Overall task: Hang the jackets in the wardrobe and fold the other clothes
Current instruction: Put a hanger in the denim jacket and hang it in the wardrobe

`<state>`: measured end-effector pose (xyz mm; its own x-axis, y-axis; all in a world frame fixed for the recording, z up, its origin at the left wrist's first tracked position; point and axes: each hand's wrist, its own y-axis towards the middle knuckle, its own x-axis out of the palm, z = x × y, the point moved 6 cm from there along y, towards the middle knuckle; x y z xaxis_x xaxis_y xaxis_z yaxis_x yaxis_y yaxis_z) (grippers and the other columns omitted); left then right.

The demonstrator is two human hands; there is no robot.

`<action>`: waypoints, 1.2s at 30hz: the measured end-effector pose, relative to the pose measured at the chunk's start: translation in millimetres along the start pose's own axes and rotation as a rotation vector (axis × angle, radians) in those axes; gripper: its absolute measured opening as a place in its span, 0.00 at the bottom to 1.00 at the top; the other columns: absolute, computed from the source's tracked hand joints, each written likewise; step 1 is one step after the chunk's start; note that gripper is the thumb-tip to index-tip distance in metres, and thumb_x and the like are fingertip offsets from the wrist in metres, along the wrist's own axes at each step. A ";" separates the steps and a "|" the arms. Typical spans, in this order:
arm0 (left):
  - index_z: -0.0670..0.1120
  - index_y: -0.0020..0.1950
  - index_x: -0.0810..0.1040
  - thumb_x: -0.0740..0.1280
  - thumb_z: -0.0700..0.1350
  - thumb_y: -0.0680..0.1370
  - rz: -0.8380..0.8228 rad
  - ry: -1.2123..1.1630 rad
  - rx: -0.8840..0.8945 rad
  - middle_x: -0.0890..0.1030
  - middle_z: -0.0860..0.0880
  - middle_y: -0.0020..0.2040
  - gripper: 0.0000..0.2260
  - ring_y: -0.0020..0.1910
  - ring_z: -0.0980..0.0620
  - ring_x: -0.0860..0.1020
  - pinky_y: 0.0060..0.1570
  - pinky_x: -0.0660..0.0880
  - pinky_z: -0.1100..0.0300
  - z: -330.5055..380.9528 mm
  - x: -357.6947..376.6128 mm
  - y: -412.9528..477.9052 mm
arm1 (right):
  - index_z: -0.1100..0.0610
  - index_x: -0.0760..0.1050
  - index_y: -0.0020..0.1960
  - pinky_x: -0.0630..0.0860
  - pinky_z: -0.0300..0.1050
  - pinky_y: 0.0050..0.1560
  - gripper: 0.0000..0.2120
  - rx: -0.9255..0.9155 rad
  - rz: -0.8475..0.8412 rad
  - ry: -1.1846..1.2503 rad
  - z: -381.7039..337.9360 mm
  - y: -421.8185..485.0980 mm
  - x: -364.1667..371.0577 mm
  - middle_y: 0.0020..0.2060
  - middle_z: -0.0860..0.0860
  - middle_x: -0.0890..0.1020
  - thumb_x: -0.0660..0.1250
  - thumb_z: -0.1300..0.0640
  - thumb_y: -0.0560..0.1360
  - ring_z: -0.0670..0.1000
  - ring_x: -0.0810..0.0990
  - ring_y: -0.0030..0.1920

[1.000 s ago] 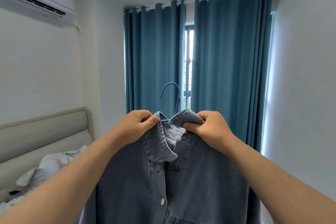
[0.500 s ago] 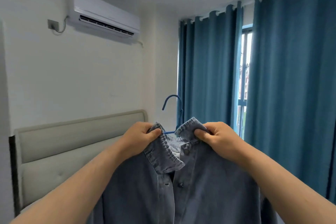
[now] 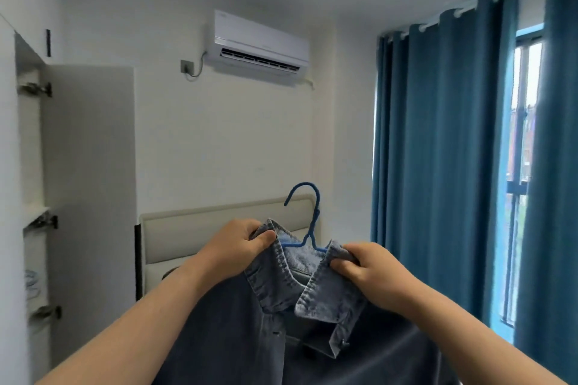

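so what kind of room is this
Most likely a bedroom: a padded bed headboard stands against the far wall, an open wardrobe door is at the left, and a wall air conditioner hangs beside long blue curtains over a window.

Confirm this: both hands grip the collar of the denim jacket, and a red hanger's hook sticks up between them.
Wrong on the colour: the head view shows a blue hanger, not a red one. The left hand and right hand do grip the collar of the denim jacket, with the hook sticking up between them.
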<state>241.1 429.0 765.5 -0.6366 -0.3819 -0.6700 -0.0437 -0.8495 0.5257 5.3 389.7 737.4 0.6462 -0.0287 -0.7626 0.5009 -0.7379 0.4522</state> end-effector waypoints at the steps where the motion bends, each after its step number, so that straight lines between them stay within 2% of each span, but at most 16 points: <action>1: 0.49 0.31 0.69 0.68 0.52 0.79 -0.006 -0.004 0.006 0.67 0.56 0.28 0.18 0.27 0.59 0.63 0.31 0.59 0.61 -7.4 -8.2 -4.3 | 0.44 0.73 0.34 0.68 0.36 0.33 0.15 -0.012 0.033 0.003 -4.6 7.0 8.4 0.28 0.39 0.77 0.66 0.50 0.79 0.40 0.73 0.30; 4: 0.53 0.28 0.72 0.74 0.49 0.75 -0.032 -0.024 -0.015 0.68 0.58 0.25 0.18 0.26 0.61 0.65 0.28 0.61 0.65 -32.1 -28.9 -17.0 | 0.50 0.71 0.34 0.66 0.39 0.32 0.15 -0.041 0.087 0.017 -18.6 29.2 30.5 0.27 0.43 0.75 0.68 0.49 0.78 0.41 0.71 0.29; 7: 0.45 0.31 0.74 0.75 0.45 0.73 0.034 -0.027 -0.071 0.70 0.56 0.26 0.15 0.27 0.61 0.65 0.28 0.61 0.65 -70.1 -54.3 -25.4 | 0.56 0.74 0.36 0.67 0.46 0.33 0.16 -0.087 0.089 0.014 -41.5 58.9 57.7 0.28 0.49 0.77 0.69 0.47 0.77 0.45 0.70 0.30; 9: 0.45 0.31 0.74 0.75 0.44 0.73 0.081 -0.032 -0.091 0.70 0.56 0.26 0.14 0.27 0.60 0.65 0.28 0.61 0.66 -94.3 -68.5 -29.4 | 0.60 0.75 0.37 0.69 0.50 0.33 0.18 -0.117 0.109 0.012 -56.2 77.2 74.2 0.29 0.54 0.78 0.70 0.46 0.76 0.51 0.70 0.30; 11: 0.47 0.30 0.74 0.75 0.44 0.74 0.116 -0.040 -0.102 0.70 0.56 0.26 0.15 0.26 0.60 0.65 0.28 0.61 0.66 -115.9 -80.9 -32.3 | 0.58 0.73 0.35 0.67 0.50 0.32 0.18 -0.143 0.150 0.019 -67.6 92.1 88.5 0.27 0.52 0.76 0.72 0.47 0.74 0.52 0.69 0.29; 13: 0.49 0.31 0.75 0.74 0.45 0.74 0.131 -0.037 -0.103 0.70 0.56 0.26 0.14 0.26 0.60 0.65 0.27 0.60 0.66 -135.8 -92.1 -32.7 | 0.53 0.71 0.32 0.63 0.43 0.30 0.18 -0.169 0.172 0.051 -78.0 105.6 102.8 0.24 0.47 0.71 0.73 0.49 0.74 0.46 0.65 0.27; 16: 0.50 0.34 0.76 0.74 0.47 0.74 0.144 -0.008 -0.114 0.70 0.57 0.26 0.11 0.27 0.60 0.66 0.28 0.61 0.65 -163.6 -107.0 -34.0 | 0.44 0.71 0.30 0.60 0.37 0.27 0.17 -0.202 0.162 0.106 -93.3 123.8 126.1 0.22 0.43 0.69 0.74 0.52 0.74 0.44 0.64 0.26; 22: 0.57 0.37 0.80 0.74 0.48 0.74 0.179 0.008 -0.192 0.76 0.56 0.29 0.08 0.29 0.60 0.70 0.34 0.67 0.58 -214.8 -130.8 -44.2 | 0.55 0.65 0.29 0.59 0.38 0.27 0.22 -0.230 0.141 0.157 -107.9 158.5 175.1 0.22 0.44 0.66 0.76 0.53 0.72 0.44 0.62 0.26; 27: 0.48 0.40 0.83 0.75 0.48 0.74 0.234 0.022 -0.239 0.81 0.45 0.36 0.05 0.33 0.55 0.74 0.36 0.69 0.58 -258.5 -142.4 -44.3 | 0.60 0.66 0.30 0.57 0.41 0.28 0.22 -0.258 0.096 0.194 -114.4 195.2 217.0 0.23 0.45 0.64 0.75 0.53 0.73 0.44 0.60 0.27; 30: 0.49 0.39 0.82 0.75 0.48 0.74 0.247 0.036 -0.264 0.79 0.46 0.35 0.06 0.30 0.59 0.71 0.34 0.67 0.60 -290.8 -144.4 -36.6 | 0.57 0.66 0.30 0.58 0.43 0.29 0.21 -0.268 0.075 0.191 -112.0 221.0 242.1 0.23 0.45 0.64 0.75 0.53 0.72 0.44 0.61 0.27; 33: 0.54 0.39 0.81 0.75 0.50 0.74 0.268 0.079 -0.299 0.79 0.51 0.35 0.05 0.30 0.60 0.72 0.34 0.68 0.60 -327.2 -145.2 -23.8 | 0.48 0.67 0.28 0.58 0.39 0.28 0.21 -0.289 0.042 0.220 -106.3 251.9 268.8 0.21 0.44 0.66 0.75 0.53 0.73 0.44 0.63 0.26; 36: 0.62 0.41 0.81 0.75 0.50 0.73 0.273 0.089 -0.350 0.81 0.55 0.36 0.07 0.32 0.59 0.76 0.36 0.73 0.58 -365.1 -142.7 -8.6 | 0.52 0.62 0.27 0.60 0.39 0.29 0.25 -0.303 0.005 0.218 -95.6 287.9 299.4 0.22 0.45 0.66 0.75 0.53 0.72 0.44 0.64 0.26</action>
<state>613.4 357.9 665.2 -0.5189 -0.6263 -0.5818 0.3896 -0.7791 0.4912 398.1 233.1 683.5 0.7404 0.1361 -0.6583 0.6237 -0.5044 0.5972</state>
